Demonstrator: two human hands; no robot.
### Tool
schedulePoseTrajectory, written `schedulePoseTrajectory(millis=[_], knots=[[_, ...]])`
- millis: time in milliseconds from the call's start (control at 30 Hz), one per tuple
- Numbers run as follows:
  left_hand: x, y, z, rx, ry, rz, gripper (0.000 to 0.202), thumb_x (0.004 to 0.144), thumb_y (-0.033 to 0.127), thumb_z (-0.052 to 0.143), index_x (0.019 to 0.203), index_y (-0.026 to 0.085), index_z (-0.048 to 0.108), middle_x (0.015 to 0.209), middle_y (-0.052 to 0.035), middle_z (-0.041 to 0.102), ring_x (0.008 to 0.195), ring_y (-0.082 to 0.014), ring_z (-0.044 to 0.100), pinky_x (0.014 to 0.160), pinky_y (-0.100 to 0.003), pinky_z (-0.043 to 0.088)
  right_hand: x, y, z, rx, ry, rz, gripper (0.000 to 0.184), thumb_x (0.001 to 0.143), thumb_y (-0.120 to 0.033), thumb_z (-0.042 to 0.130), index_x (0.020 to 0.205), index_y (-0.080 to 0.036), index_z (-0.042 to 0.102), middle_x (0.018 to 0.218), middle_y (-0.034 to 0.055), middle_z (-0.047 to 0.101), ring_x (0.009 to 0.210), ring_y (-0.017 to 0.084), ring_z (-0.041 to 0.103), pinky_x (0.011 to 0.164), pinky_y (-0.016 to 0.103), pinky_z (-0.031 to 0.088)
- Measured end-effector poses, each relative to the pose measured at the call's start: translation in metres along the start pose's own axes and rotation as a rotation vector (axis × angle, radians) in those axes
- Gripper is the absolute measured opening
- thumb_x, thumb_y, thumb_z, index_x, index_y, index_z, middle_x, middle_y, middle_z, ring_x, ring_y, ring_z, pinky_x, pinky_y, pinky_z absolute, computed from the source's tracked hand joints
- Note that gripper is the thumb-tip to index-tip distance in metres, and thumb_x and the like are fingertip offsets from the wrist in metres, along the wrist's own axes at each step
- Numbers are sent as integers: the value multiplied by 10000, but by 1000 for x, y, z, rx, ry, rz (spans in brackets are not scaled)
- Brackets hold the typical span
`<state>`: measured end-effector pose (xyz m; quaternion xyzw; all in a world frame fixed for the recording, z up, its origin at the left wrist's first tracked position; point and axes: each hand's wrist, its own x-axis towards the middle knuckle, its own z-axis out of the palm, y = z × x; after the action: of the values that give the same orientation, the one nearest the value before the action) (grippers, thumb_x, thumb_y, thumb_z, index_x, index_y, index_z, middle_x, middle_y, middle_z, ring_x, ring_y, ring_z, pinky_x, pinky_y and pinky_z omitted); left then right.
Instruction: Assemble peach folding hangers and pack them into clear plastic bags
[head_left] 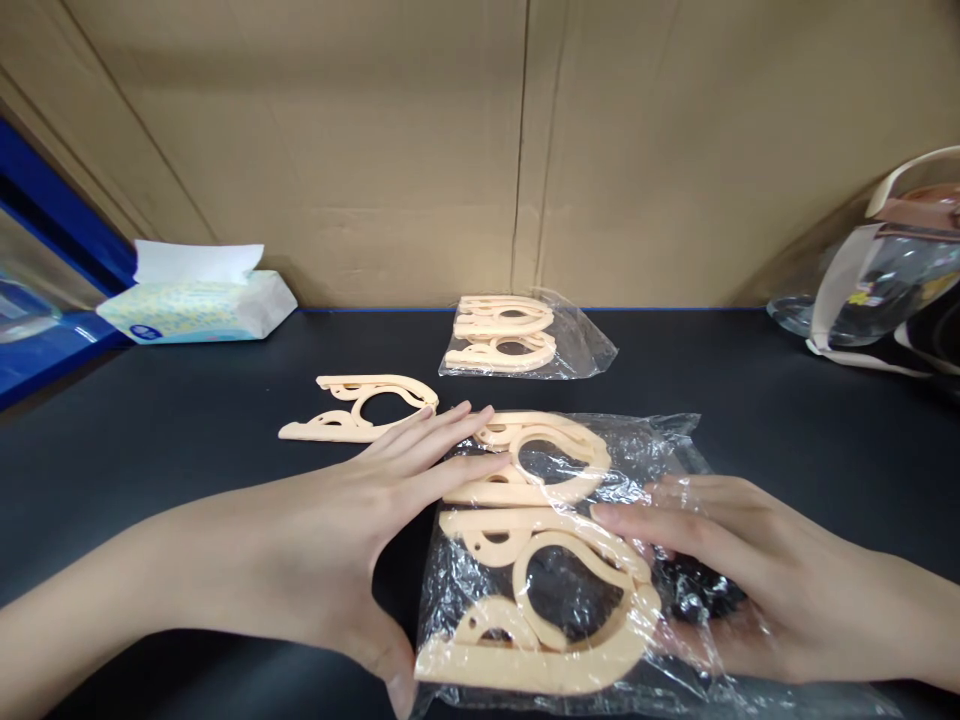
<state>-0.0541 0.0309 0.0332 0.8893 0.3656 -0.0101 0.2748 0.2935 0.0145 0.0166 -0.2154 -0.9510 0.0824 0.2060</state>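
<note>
Hangers (551, 640) in plastic touch flat, open left hand (375, 500) and right hand (739, 570); loose hanger (360, 408), second bag (581, 345) beyond.

Hangers (536, 590) in bag (679, 450) (nearest); loose hanger (360, 408) behind, left

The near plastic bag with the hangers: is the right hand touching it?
Touching. The head view shows the clear film of the near plastic bag lying wrinkled over the fingers of the right hand, with no gap between them.

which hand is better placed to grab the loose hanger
Likely left: the left hand lies beside the loose hanger; the right hand is farther off, its fingers covered by the clear bag.
</note>
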Motion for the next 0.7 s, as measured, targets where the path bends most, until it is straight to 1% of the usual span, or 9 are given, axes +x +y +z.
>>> schedulePoseTrajectory(millis=[100, 267, 467, 600, 633, 700], knots=[[0, 0, 0, -8, 5, 16, 1340, 589, 594, 963, 1634, 551, 125, 1773, 51, -58, 1589, -462, -60, 1255, -708, 201, -2, 1, 2, 5, -13, 9, 531, 997, -269, 587, 1515, -218, 478, 1034, 59, 796, 838, 201, 754, 724, 272, 624], [-1, -1, 1, -17, 21, 13, 1322, 583, 569, 971, 1636, 534, 173, 1774, 47, -28, 1583, -474, -45, 1260, -711, 175, -7, 4, 6, -22, -3, 14, 607, 974, -310, 632, 1556, -253, 468, 1017, 52, 791, 837, 210, 755, 713, 276, 625], [-2, 2, 4, 27, 7, -2, 1324, 592, 648, 926, 1644, 529, 131, 1775, 63, -50, 1589, -473, -54, 1265, -693, 215, -9, 4, 7, -28, -6, 14, 620, 993, -317, 608, 1583, -261, 428, 1005, 49, 788, 832, 210, 752, 708, 279, 621], [-4, 5, 8, 46, 68, -47, 1380, 528, 530, 976, 1640, 531, 158, 1777, 70, -9, 1601, -463, 5, 1280, -659, 224, -8, 4, 7, -12, -5, 12, 564, 1036, -313, 555, 1577, -262, 406, 1007, 47, 782, 838, 203, 756, 706, 272, 617], [-4, 5, 8, 43, 69, -44, 1379, 529, 522, 975, 1641, 527, 161, 1777, 69, -10, 1601, -466, 6, 1282, -658, 216, -8, 3, 7, -4, -3, 16, 559, 1038, -309, 554, 1574, -263, 403, 1011, 47, 783, 839, 202, 758, 708, 272, 617], [-4, 4, 8, 24, 44, -12, 1350, 555, 563, 955, 1649, 505, 165, 1779, 54, -21, 1596, -481, -9, 1283, -664, 198, -8, 3, 7, 10, 3, 14, 582, 1023, -306, 578, 1575, -260, 402, 1021, 52, 787, 840, 206, 763, 707, 277, 620]])
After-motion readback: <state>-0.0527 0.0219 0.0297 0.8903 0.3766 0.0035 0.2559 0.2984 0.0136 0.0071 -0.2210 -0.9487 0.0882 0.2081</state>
